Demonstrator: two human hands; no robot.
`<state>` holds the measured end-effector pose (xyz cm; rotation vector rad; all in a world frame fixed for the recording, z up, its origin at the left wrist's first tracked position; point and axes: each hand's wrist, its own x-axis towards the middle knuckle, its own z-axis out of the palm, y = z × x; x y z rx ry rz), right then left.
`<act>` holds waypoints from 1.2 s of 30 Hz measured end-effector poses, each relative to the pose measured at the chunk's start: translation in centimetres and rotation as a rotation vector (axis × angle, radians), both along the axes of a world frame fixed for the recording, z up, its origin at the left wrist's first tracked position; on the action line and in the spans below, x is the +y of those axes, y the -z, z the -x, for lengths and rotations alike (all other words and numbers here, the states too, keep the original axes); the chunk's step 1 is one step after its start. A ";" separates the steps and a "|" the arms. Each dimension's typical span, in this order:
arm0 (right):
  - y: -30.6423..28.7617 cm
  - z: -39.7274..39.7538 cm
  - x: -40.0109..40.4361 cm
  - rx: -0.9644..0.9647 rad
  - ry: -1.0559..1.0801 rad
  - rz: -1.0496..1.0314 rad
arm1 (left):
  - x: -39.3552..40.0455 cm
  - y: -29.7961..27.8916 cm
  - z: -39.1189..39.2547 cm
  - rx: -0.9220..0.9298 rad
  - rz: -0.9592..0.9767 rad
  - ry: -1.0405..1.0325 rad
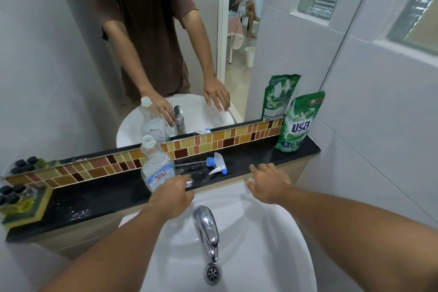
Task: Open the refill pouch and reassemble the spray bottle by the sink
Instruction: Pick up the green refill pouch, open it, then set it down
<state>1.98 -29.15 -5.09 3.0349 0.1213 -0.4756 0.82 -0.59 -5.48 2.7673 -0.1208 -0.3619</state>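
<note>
A clear, capless spray bottle (pixel 155 163) with a blue label stands on the black ledge (pixel 106 194) behind the sink. My left hand (pixel 173 194) is at its lower right side; the mirror shows the fingers spread and not wrapped around it. The white and blue spray head (pixel 216 163) lies on the ledge to the right of the bottle, its thin tube pointing left. My right hand (pixel 267 182) rests with fingers apart on the ledge's front edge, just right of the spray head. The green refill pouch (pixel 299 123) stands upright at the ledge's right end.
A chrome tap (pixel 206 223) juts over the white sink (pixel 272 256), with the drain (pixel 212 272) below it. Several small black-capped bottles (pixel 11 194) sit at the ledge's left end. A mirror (pixel 71 54) and a mosaic tile strip (pixel 237 136) back the ledge.
</note>
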 end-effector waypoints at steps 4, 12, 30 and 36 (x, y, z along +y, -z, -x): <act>0.0 0.8 -3.3 -0.002 0.063 -0.001 | -3.6 -0.5 -0.9 0.015 -0.023 0.111; 0.1 1.9 -11.0 0.039 0.201 -0.045 | -9.5 0.7 -2.1 0.048 -0.073 0.140; 2.7 -4.5 -23.2 0.033 0.395 -0.298 | -25.1 0.7 -8.8 0.137 -0.027 0.153; 2.7 -9.0 -24.5 -0.073 0.438 -0.628 | -30.0 0.9 -10.7 0.137 0.111 0.055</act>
